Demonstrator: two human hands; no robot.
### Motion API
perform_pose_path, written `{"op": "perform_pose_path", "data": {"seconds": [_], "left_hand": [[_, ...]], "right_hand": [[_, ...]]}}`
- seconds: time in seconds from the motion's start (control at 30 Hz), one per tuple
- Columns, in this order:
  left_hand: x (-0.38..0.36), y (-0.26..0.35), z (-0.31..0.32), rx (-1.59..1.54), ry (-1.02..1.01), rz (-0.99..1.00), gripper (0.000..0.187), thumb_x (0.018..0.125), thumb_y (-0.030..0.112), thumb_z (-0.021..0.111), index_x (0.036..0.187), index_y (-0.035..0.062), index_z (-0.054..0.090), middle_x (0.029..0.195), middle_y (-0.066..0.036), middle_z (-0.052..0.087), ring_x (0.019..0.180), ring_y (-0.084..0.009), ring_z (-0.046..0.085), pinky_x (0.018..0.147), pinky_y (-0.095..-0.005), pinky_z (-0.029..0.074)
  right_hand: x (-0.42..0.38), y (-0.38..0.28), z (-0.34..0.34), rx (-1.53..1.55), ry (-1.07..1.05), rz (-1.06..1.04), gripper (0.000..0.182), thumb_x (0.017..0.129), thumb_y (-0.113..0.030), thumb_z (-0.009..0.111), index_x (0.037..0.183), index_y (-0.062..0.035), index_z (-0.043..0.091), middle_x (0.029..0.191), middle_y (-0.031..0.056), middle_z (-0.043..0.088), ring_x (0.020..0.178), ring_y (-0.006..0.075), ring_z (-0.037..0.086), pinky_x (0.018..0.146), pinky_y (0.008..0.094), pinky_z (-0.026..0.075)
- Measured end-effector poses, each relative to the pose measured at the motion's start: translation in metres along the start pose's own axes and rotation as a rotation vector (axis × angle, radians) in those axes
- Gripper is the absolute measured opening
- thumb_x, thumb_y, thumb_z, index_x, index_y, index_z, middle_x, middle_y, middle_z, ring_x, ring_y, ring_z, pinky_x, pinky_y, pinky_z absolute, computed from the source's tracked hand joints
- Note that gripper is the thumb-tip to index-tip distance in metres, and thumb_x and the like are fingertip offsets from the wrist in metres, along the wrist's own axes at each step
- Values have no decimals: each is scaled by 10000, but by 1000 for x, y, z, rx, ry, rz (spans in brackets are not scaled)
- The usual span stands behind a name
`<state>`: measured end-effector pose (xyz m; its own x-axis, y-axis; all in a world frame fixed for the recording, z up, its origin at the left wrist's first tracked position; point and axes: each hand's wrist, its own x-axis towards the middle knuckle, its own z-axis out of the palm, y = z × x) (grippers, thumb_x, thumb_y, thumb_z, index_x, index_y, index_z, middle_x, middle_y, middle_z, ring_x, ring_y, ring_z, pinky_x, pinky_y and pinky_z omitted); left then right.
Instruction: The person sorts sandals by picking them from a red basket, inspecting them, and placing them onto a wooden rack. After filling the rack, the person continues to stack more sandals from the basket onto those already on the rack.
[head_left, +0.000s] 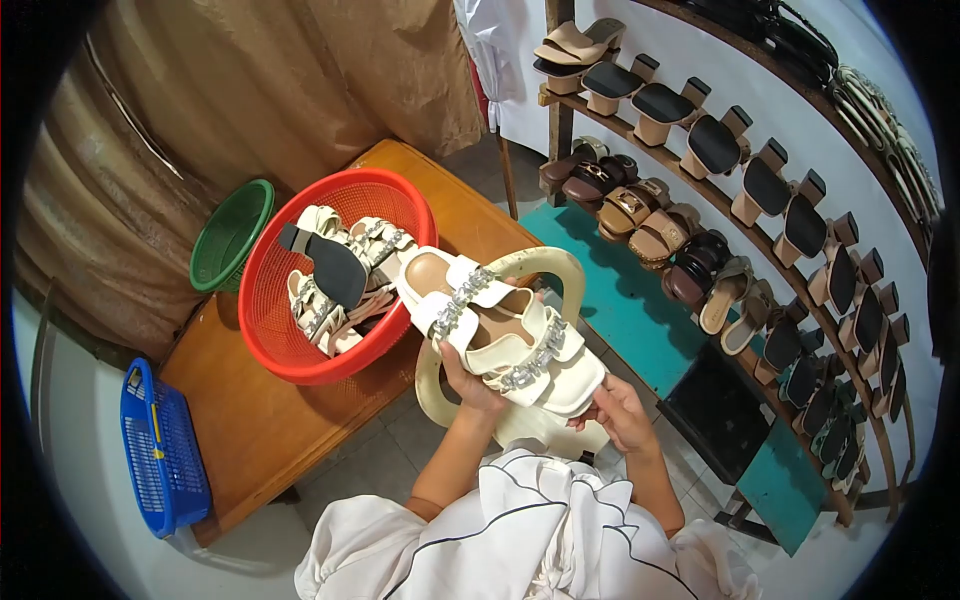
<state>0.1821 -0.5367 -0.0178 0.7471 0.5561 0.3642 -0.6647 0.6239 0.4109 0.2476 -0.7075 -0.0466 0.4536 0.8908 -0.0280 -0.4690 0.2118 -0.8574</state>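
Note:
A pair of cream sandals (580, 375) with sparkling stone-trimmed straps is held in front of my chest, the two lying close together. My left hand (472, 382) grips them from the lower left side, its fingers partly hidden beneath. At the lower right end, my right hand (622, 414) has its fingers closed on the squared end of one sandal. Just left of them stands a red plastic basket (262, 345) holding several similar cream sandals, one with its black sole (338, 270) turned up.
The basket rests on a wooden table (235, 440), beside a green basket (212, 245) and a blue basket (170, 465). A cream plastic stool (570, 270) is below my hands. On the right, racks carry heeled shoes (715, 145) above a teal board (620, 305).

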Motion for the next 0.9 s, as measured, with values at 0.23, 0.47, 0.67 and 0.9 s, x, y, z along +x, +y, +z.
{"op": "perform_pose_path", "data": {"seconds": [0.23, 0.47, 0.67, 0.9], "left_hand": [[-4, -3, -7, 234, -133, -103, 827, 759, 524, 479, 1333, 26, 153, 1361, -166, 232, 1202, -295, 329, 967, -407, 322], [-2, -39, -37, 91, -117, -204, 627, 820, 430, 467, 1268, 20, 311, 1219, -115, 445, 1121, -241, 442, 944, -388, 358], [36, -76, 38, 237, -213, -253, 895, 711, 421, 621, 1348, 46, 119, 1331, -100, 281, 1211, -236, 324, 972, -367, 313], [52, -142, 107, 223, -641, -375, 820, 723, 369, 612, 1344, 43, 187, 1306, -134, 342, 1195, -263, 358, 966, -388, 310]], "right_hand": [[-9, -1, -17, -38, 151, -51, 265, 839, -146, 515, 1030, 38, 510, 853, 74, 591, 676, 117, 568, 592, 235, 469], [-45, -20, -44, -27, 310, -243, 297, 821, -132, 538, 1051, 52, 503, 876, 64, 591, 712, 98, 557, 634, 221, 458], [-108, -44, -85, -116, 469, -450, 308, 817, -117, 537, 1068, 56, 491, 870, 78, 600, 706, 120, 580, 594, 234, 480], [-200, -74, -114, -157, 731, -788, 358, 799, -180, 570, 1053, 54, 476, 846, 117, 598, 631, 156, 587, 495, 246, 477]]}}
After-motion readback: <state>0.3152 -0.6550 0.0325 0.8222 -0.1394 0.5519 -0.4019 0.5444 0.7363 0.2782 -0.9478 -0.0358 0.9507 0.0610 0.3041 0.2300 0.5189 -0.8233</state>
